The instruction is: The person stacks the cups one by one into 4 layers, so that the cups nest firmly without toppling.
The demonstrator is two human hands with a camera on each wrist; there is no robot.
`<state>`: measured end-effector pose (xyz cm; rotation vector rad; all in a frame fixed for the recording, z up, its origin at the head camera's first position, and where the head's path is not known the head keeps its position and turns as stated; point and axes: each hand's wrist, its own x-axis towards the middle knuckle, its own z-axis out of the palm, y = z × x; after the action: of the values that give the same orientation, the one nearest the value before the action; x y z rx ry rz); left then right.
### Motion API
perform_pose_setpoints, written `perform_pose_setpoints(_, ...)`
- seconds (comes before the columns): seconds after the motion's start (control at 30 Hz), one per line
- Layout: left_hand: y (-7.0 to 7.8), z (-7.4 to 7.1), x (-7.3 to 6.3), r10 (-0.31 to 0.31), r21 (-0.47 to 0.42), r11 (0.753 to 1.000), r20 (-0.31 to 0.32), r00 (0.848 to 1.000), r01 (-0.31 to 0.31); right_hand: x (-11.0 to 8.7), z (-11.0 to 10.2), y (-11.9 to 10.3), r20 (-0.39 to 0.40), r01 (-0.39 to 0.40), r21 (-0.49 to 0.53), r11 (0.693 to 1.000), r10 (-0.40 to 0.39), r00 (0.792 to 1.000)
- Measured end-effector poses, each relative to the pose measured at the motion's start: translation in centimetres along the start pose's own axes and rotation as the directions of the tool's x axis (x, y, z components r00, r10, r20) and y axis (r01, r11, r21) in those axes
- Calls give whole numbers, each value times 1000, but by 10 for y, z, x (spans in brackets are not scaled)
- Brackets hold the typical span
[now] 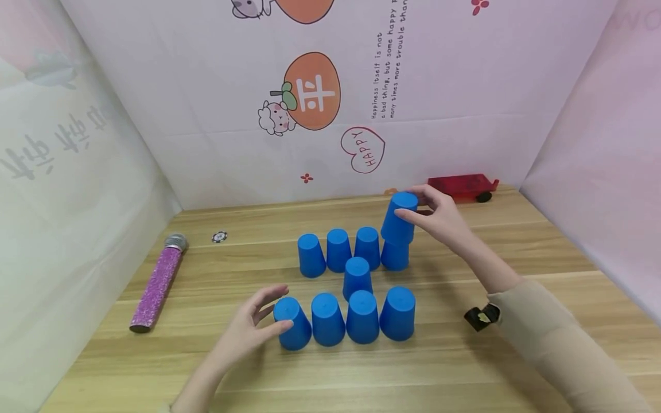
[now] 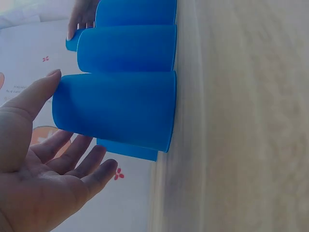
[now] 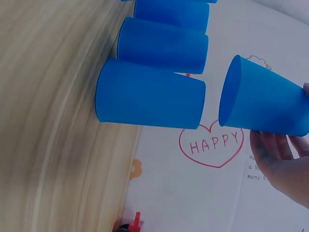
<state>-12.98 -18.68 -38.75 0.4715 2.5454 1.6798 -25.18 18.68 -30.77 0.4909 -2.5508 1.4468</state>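
My right hand (image 1: 436,215) holds a blue plastic cup (image 1: 400,218) upside down between thumb and fingers. That cup hangs just above the rightmost blue cup of the back row (image 1: 395,256); in the right wrist view a gap shows between the held cup's open rim (image 3: 229,92) and the standing cup's base (image 3: 149,94). At the front row's left end, my left hand (image 1: 254,322) spreads its thumb and fingers around a blue cup (image 1: 293,327). In the left wrist view the thumb tip lies right at this cup's (image 2: 116,108) upper edge, fingers fanned on the other side.
More upturned blue cups fill the back row (image 1: 338,249) and front row (image 1: 363,318), with a single cup (image 1: 357,279) between them. A pink glittery microphone (image 1: 159,284) lies left, near a poker chip (image 1: 219,237). A red toy cart (image 1: 462,184) stands by the back wall.
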Motion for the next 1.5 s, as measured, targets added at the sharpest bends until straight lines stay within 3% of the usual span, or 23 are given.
perform_pose_setpoints(0.5,1,2,-3,-83,-21,996,34,996,84,23,20,10,24,14,11,1000,-14,1000)
perform_pose_setpoints(1.5,2,1,-4,-97,-34,995,37,995,99,27,28,14,36,20,-1,1000,-20,999)
